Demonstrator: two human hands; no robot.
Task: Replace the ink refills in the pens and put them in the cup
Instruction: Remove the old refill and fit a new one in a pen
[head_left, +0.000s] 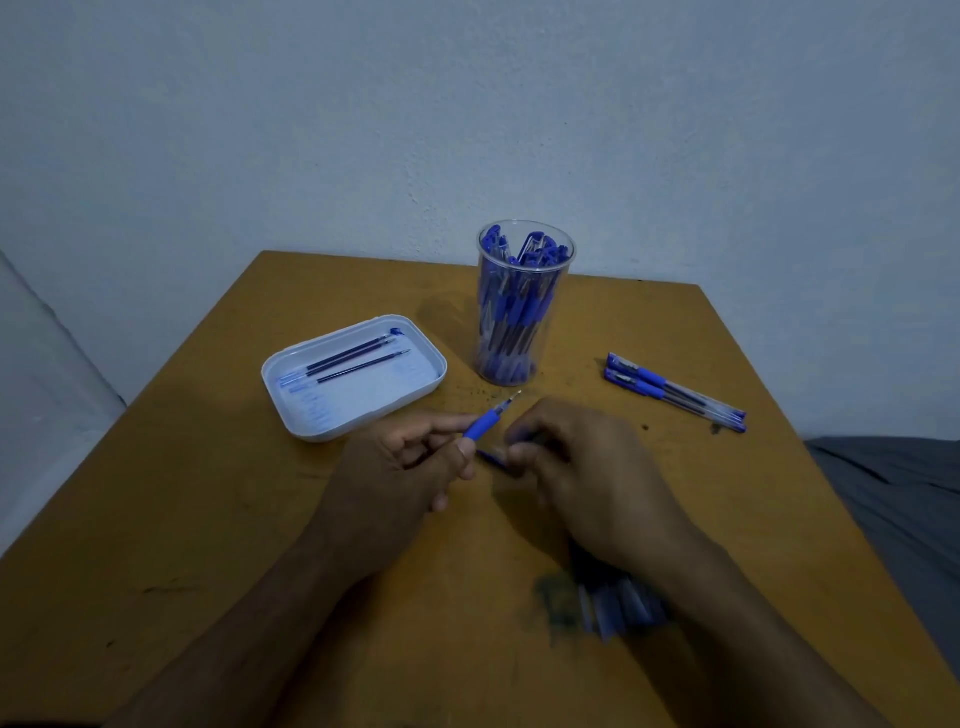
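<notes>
My left hand (400, 467) pinches a pen's blue grip section (485, 422), whose tip points up and to the right. Just to its right, my right hand (587, 467) has its fingers curled around a small blue pen part (493, 460), mostly hidden. A clear plastic cup (524, 306) stands at the back middle of the table, packed with several blue pens. A white tray (358, 410) on the left holds two dark ink refills (358, 358).
Two capped blue pens (675, 391) lie on the right side of the orange wooden table (208, 519). More blurry pens (618, 605) lie under my right forearm. A wall stands close behind, and grey cloth (898, 499) lies past the table's right edge.
</notes>
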